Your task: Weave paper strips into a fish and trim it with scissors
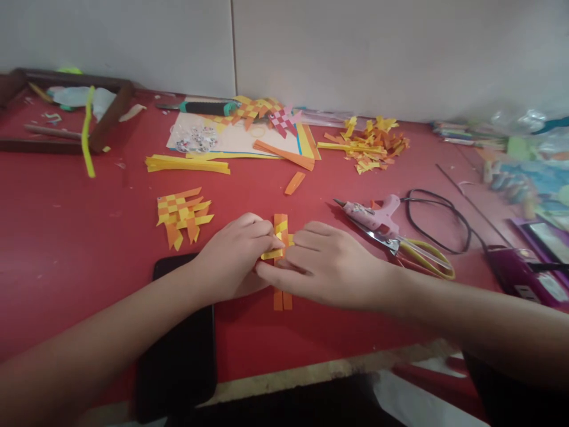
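My left hand [233,255] and my right hand [326,264] meet over a small weave of orange and yellow paper strips [281,228] lying on the red table [66,237]. The left fingers are curled and pinch a yellow strip at the weave's left side. The right fingers lie pressed together across the strips, with the thumb reaching under toward the left hand. Two orange strip ends [283,300] stick out below the hands. A finished woven orange and yellow piece [182,216] lies to the left of my left hand.
A black phone [178,356] lies under my left forearm. A pink glue gun [373,214], scissors [422,252] and a black cord [438,219] sit to the right. Yellow strips [186,164], paper scraps [371,145], woven pieces [267,112] and a wooden frame [106,118] lie farther back.
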`<state>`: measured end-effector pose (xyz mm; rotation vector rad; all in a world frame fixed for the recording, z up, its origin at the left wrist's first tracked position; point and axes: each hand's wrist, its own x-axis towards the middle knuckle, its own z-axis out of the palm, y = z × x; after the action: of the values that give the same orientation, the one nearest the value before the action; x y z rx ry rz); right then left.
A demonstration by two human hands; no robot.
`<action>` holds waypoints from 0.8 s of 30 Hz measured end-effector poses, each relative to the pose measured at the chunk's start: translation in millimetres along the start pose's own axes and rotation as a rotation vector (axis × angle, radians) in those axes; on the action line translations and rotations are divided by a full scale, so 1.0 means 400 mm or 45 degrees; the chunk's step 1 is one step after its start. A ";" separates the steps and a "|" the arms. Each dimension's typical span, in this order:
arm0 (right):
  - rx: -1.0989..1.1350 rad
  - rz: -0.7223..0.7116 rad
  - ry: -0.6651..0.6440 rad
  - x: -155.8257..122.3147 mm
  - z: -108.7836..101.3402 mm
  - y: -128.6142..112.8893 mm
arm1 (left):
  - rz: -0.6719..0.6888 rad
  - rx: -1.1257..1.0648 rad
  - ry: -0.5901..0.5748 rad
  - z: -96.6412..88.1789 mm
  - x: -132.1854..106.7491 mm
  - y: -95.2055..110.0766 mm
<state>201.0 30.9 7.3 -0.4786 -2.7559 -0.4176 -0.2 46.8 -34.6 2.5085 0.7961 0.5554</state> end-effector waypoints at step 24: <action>0.055 0.148 0.028 -0.065 -0.013 0.050 | -0.078 0.114 -0.040 0.001 0.001 0.005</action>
<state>233.0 40.0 7.5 -0.6155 -2.6933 -0.3329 1.1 45.5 -34.1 2.5575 0.9012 0.4680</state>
